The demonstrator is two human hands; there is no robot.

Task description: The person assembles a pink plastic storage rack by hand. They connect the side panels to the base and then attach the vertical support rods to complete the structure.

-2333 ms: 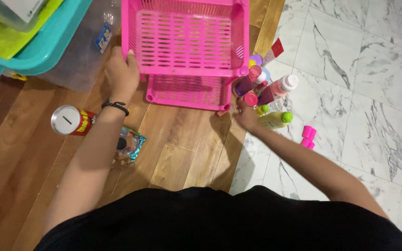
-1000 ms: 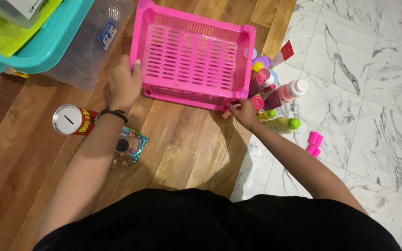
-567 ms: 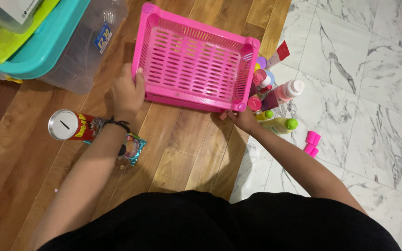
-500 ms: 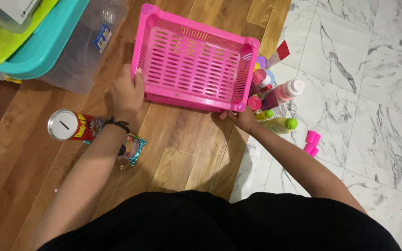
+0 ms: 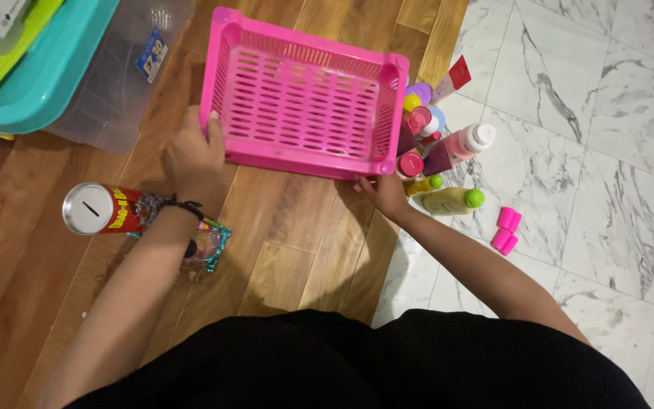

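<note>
A pink slatted plastic basket rests on the wooden floor in front of me, with nothing visible inside it. My left hand grips its near left corner, thumb over the rim. At the near right corner my right hand touches the basket's base, fingers curled under the edge. A black bead bracelet circles my left wrist.
A cluster of bottles stands and lies right of the basket, with a yellow green-capped bottle and pink caps on the marble tile. A red coin-slot tin and foil packet lie left. Clear tub and teal bin sit at far left.
The upper pink basket has come down onto the lower one, so only one shows now. It then turned and shifted slightly left. Both hands stayed at its near corners.
</note>
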